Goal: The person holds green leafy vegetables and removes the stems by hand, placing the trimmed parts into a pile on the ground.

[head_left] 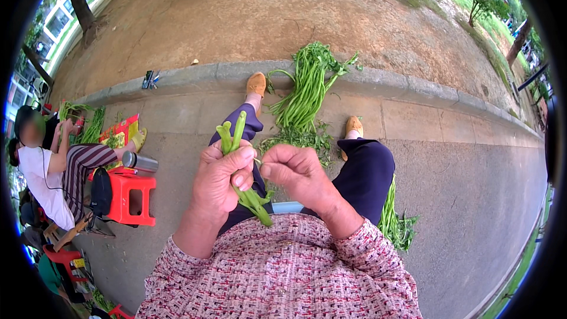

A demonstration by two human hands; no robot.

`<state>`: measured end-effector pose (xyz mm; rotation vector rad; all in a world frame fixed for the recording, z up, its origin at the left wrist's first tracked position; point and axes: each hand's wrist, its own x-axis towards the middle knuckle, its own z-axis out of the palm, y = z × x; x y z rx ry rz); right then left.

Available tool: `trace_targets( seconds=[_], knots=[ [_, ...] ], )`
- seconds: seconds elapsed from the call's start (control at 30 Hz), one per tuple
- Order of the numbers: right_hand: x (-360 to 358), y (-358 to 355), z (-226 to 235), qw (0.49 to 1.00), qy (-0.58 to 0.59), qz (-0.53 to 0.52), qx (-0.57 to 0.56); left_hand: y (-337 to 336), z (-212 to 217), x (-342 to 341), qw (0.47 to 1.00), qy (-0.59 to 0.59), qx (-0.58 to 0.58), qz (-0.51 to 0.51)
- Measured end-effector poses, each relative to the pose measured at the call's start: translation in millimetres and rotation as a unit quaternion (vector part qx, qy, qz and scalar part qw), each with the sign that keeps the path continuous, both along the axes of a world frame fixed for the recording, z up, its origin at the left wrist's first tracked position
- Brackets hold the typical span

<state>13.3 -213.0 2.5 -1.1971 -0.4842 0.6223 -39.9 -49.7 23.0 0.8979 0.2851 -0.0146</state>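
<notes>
My left hand [221, 174] is closed around a few thick green vegetable stalks [254, 204]. Their cut ends stick up above my thumb, and the lower parts slant down toward my lap. Close beside it, my right hand [304, 177] is curled with thumb and forefinger pinched together. A thin pale strand seems to run between the two hands, but what the right fingertips hold is too small to make out. Between my feet lies a heap of long green stalks [310, 91] with leafy ends, leaning over the curb. Loose leaf scraps [301, 142] are strewn just below it.
More greens [394, 221] lie beside my right leg. To the left, a seated person [50, 165] handles greens near a red plastic stool [131, 198] and a metal flask [140, 161]. A stone curb [230, 71] separates pavement from bare soil. Small dark items [150, 79] rest on the curb.
</notes>
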Motion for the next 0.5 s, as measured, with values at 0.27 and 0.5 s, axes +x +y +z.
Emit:
trace_targets(
  seconds=[0.27,0.5],
  knots=[
    [-3.7,5.1,-14.6,0.931,0.296,0.045,0.210,-2.6,-0.7,-0.1,0.995,0.005,-0.074,-0.059],
    [-1.3,4.2,-25.9,0.887,0.328,0.094,0.312,3.3,-1.4,-0.4,0.973,-0.029,-0.168,-0.155]
  ],
)
